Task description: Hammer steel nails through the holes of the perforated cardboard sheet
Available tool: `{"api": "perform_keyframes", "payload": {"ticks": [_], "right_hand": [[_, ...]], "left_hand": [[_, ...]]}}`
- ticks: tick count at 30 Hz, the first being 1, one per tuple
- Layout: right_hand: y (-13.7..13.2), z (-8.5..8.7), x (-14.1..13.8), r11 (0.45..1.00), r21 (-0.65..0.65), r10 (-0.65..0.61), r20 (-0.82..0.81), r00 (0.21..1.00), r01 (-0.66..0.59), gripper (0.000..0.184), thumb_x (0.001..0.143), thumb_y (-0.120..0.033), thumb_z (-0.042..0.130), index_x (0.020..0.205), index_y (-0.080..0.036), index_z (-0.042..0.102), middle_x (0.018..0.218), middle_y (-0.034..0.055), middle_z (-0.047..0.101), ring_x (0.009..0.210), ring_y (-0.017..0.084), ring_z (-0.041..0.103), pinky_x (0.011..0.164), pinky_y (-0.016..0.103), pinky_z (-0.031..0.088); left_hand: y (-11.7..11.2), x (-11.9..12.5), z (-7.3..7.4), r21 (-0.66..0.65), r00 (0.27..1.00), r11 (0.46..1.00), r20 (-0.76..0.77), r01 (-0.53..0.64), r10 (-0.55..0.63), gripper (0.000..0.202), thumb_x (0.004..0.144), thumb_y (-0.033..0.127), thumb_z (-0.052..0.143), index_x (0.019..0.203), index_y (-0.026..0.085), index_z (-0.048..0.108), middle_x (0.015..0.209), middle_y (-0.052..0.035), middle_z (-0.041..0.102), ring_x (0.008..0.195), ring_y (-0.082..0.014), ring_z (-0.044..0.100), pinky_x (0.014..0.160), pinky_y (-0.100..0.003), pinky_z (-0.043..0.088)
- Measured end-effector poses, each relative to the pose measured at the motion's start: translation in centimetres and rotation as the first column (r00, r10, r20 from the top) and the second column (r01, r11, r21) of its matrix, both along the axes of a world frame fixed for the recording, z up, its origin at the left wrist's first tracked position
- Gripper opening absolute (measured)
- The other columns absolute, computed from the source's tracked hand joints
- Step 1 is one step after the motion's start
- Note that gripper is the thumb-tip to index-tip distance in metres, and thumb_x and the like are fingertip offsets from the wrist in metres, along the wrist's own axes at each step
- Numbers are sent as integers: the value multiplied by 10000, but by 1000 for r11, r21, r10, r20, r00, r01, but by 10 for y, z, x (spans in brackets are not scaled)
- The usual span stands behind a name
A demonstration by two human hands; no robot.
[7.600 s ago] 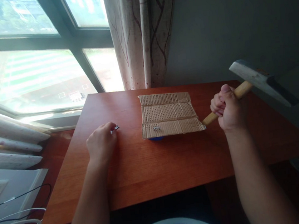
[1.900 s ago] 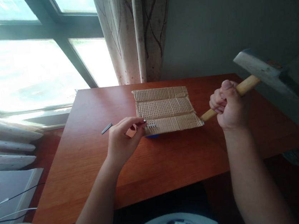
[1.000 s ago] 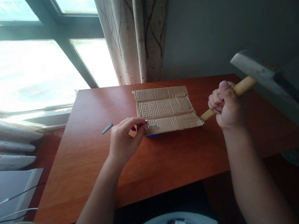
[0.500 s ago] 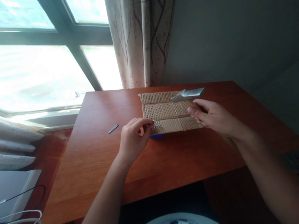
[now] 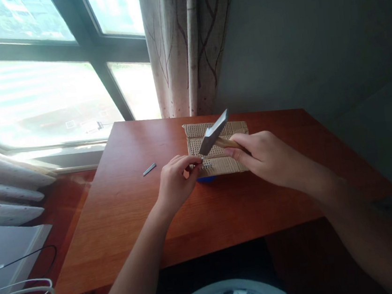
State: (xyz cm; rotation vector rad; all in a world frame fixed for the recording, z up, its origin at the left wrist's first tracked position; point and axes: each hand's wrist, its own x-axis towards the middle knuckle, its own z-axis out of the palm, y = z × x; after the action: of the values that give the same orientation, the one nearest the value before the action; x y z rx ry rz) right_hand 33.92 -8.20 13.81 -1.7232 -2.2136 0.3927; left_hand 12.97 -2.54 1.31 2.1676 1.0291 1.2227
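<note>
My right hand point(image 5: 259, 156) is closed around the wooden handle of a hammer point(image 5: 214, 131). The hammer's metal head is tilted, its lower face just above the fingertips of my left hand point(image 5: 178, 177). Between the thumb and finger of that hand is a nail point(image 5: 202, 158), only its shiny top showing. Beneath both hands lies a piece of cardboard point(image 5: 233, 164) covered in rows of small holes. Several short metal nail ends point(image 5: 206, 166) stand in its near left part, close to my left fingers.
A few loose silver nails point(image 5: 149, 169) lie on the brown wooden table point(image 5: 120, 231), left of my left hand. Something blue point(image 5: 206, 179) shows under the cardboard's near edge. A window and curtain point(image 5: 171, 50) stand behind the table; white cables point(image 5: 31, 290) hang at the lower left.
The hammer has swung down and left, from over the cardboard's right side to just above my left fingertips. My left hand has stayed nearly in place, still pinching the nail.
</note>
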Motion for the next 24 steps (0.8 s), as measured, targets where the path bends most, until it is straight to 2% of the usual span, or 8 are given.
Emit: {"api": "perform_keyframes", "payload": {"ticks": [6,10,16,21,24], "right_hand": [[3,-8,-3,998,-58,-9,73,997,14,327,1015,-401,444,747,-212,436,645,-27,513,561,114,433,565,283,251],[2,-5,-2,999,-47,-4,75,997,7,326,1013,-404,446,749,-213,436,651,-26,516,570,117,438,570,287,253],[0,-2,-5,1000,-13,-18,-13,1000,18,308,1011,-371,452,747,-215,426,657,-21,530,584,120,455,565,281,258],[1,-9,-5,998,-58,0,96,995,5,330,1017,-409,433,751,-212,438,662,-8,552,584,128,469,573,289,254],[1,-7,-4,999,-40,-15,73,997,18,324,1017,-403,434,755,-213,439,663,-13,549,583,124,462,568,285,257]], "left_hand": [[0,0,0,15,1000,1000,-9,9,-9,85,860,140,643,872,195,707,767,0,689,634,-113,567,605,-237,453],[0,0,0,15,1000,1000,-11,21,-21,76,863,150,645,877,192,706,763,-3,685,650,-121,575,618,-244,457],[0,-1,0,0,1000,1000,-4,30,-30,94,855,136,641,886,198,705,778,-2,689,661,-125,583,621,-246,460],[0,-1,2,-8,999,1000,-35,27,-28,104,840,118,625,851,188,702,767,-13,687,649,-130,580,599,-248,450],[-1,-1,2,-12,999,999,-31,30,-30,101,850,130,627,864,192,704,771,-13,690,657,-131,587,603,-247,455]]}}
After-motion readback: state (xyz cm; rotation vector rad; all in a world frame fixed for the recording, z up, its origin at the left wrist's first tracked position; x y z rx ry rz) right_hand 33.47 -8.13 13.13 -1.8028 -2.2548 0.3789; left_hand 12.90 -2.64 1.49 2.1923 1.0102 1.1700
